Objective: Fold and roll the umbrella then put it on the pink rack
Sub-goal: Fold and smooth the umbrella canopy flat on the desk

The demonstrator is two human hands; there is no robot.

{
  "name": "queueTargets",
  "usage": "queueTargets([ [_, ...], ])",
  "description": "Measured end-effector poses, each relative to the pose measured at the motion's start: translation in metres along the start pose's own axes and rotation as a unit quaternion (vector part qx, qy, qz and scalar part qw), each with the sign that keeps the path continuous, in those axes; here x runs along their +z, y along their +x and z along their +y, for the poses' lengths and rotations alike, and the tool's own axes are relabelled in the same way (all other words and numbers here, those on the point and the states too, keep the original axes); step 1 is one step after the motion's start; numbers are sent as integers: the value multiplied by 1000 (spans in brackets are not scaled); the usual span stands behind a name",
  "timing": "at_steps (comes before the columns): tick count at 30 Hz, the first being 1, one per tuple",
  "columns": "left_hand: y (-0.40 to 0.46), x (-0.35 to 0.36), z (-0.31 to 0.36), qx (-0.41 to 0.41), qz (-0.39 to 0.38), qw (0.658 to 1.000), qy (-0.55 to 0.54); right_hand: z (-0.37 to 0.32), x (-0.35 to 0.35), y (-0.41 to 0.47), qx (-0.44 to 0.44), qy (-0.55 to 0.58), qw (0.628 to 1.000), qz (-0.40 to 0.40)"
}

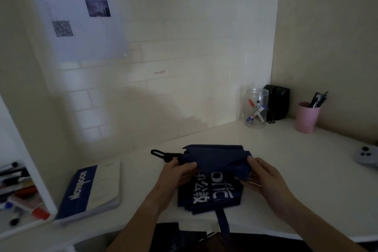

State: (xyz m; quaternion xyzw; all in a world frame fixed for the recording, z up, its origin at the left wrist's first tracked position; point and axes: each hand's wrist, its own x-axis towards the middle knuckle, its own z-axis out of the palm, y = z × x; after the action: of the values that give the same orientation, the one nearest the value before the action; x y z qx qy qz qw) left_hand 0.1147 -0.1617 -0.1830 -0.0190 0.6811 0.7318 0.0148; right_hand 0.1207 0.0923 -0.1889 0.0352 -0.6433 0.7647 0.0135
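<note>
1. the navy umbrella lies collapsed on the white worktop, near its front edge and right in front of the person, its canopy spread in loose flat folds with white lettering showing on the near panel.
2. the left hand grips the umbrella at its left end, fingers curled round the bunched cloth just beside the black handle, whose wrist loop lies flat on the worktop pointing left.
3. the right hand pinches a fold of the canopy at the right side, thumb on top and fingers tucked under the cloth.
4. a flap of the canopy is folded over between the two hands, which are apart, one at each end of the bundle.
5. the closing strap hangs from the near hem over the worktop edge.
6. a blue and white notebook lies to the left of the umbrella, apart from it.
7. at the back right stand a clear jar of markers, a black box behind it, and a pink cup holding pens.
8. a grey game controller sits at the far right edge.
9. printed sheets hang on the tiled wall.
</note>
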Motion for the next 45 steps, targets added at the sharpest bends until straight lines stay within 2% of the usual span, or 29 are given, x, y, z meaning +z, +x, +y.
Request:
queueTargets([
  [3,-1,-6,2,-29,-19,998,-52,-11,4,1,0,-27,1000,14],
  [9,2,-10,3,-47,-37,998,-27,-36,14,16,-15,-107,993,39],
  [13,1,-15,10,-61,-80,994,-31,-46,18,20,-13,-76,996,48],
  [19,4,-28,9,-62,-126,985,-99,-43,19,17,19,-45,999,13],
  [23,-1,-21,10,-38,-83,993,-79,-31,11,12,53,-55,997,-26],
  [29,-8,-10,2,-25,-10,996,-86,-7,2,-1,70,-56,996,-28],
  [33,-11,-6,2,10,-12,999,-51,4,1,-7,59,-122,988,-69],
  [38,-12,-8,-3,35,-15,999,-3,4,4,-4,57,-71,995,-35],
  [45,-11,-20,-16,65,28,994,86,6,3,-5,79,-54,994,-61],
])
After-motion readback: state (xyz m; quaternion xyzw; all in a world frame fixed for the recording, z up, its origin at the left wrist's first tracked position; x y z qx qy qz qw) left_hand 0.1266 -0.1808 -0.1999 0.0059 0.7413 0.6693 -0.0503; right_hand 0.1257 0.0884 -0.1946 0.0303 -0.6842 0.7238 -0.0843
